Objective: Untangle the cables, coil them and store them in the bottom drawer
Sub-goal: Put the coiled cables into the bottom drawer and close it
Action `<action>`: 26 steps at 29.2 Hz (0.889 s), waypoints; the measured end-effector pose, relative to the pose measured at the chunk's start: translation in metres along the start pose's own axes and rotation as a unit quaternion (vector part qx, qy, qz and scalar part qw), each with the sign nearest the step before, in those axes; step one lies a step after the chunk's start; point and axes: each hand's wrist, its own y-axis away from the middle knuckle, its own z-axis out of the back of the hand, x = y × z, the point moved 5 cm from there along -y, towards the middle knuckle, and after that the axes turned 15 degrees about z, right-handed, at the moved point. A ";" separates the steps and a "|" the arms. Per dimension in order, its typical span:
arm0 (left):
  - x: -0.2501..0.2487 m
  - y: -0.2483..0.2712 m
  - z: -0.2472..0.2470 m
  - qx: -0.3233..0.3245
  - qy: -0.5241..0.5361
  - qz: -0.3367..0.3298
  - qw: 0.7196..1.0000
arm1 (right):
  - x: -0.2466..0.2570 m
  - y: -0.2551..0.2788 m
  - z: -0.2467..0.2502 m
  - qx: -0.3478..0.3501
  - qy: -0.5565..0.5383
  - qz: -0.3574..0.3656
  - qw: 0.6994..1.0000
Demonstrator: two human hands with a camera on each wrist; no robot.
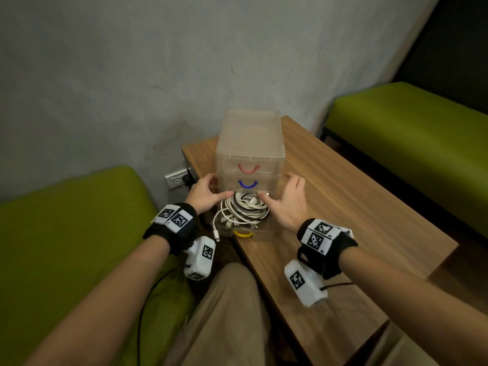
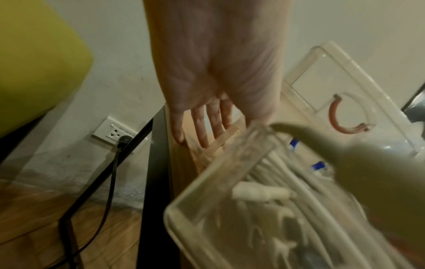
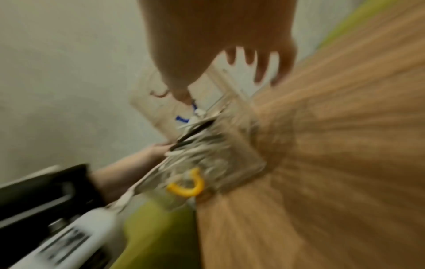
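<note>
Now my left hand (image 1: 203, 194) and right hand (image 1: 290, 204) touch the drawer box (image 1: 250, 151), fingers loose, gripping nothing. Coiled cables (image 1: 244, 210) lie in the open bottom drawer (image 1: 266, 225).

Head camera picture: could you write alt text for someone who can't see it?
Coiled white cables fill the open bottom drawer of a clear three-drawer box on a wooden table. Both hands flank it, left hand and right hand.

grey wall (image 1: 132, 62), green benches (image 1: 422, 133), wooden table (image 1: 343, 207), wall socket (image 1: 176, 178)

I see a clear glossy plastic drawer box (image 1: 250, 143) on a matt wood-grain worktop (image 1: 343, 196); the cables (image 1: 244, 210) look like smooth white plastic.
</note>
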 end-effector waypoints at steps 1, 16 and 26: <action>0.001 -0.001 0.000 -0.001 0.010 0.007 1.000 | 0.017 0.008 0.006 -0.039 0.065 0.070 0.995; -0.007 0.005 -0.004 -0.020 0.006 0.018 1.000 | 0.086 0.024 -0.037 0.243 0.079 0.291 0.922; -0.006 0.008 -0.003 -0.003 -0.018 0.020 1.000 | 0.068 0.014 -0.019 0.325 0.169 0.244 0.898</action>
